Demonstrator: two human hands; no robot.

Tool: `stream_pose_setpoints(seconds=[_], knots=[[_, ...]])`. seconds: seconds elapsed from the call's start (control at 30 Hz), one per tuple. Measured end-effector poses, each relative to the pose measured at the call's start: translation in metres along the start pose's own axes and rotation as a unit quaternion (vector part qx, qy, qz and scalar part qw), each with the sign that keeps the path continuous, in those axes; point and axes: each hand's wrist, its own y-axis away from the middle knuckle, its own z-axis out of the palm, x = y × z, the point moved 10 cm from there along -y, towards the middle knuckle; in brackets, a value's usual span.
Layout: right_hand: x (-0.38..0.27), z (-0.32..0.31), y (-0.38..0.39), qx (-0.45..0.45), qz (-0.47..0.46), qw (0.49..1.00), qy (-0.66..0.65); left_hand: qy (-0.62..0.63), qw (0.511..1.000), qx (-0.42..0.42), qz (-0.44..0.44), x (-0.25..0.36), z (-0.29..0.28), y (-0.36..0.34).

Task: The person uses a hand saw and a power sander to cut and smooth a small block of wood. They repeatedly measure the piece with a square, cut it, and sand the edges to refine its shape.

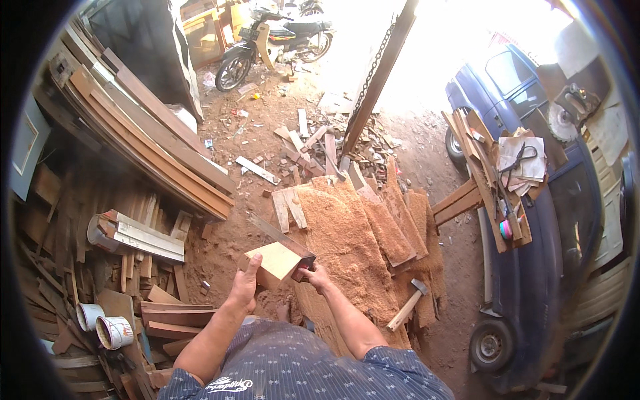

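In front of my body, my left hand (245,283) grips a pale wooden block (277,259) by its left side, thumb on the top face. My right hand (317,277) is closed round the dark handle of a handsaw (272,231) at the block's right end. The saw's blade runs along the far side of the block and points to the far left. Whether the blade touches the wood I cannot tell. Below and to the right spreads a work surface of boards heaped with sawdust (340,233). A hammer (404,311) with a wooden handle lies on its near right part.
Long planks (140,143) and scrap wood fill the left side, near two white buckets (115,332). A wooden post (380,80) with a chain rises beyond the sawdust. To the right are a board stand (467,193) and a blue vehicle (520,287); a motorcycle (273,43) stands far off.
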Motion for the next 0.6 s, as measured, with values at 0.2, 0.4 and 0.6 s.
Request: stream_pose_setpoints(seconds=[0.2,0.4,0.6], knots=[[0.006,-0.002,-0.015,-0.023,0.0,0.999,-0.035,-0.009,1.0,0.003,-0.01,0.001,-0.006,-0.008],[0.002,0.001,-0.019,-0.024,-0.005,1.0,0.019,-0.011,1.0,0.01,-0.027,-0.003,-0.02,-0.019],[0.005,-0.004,-0.028,-0.031,-0.006,0.999,0.044,-0.01,0.999,0.009,-0.032,-0.002,-0.02,-0.027]])
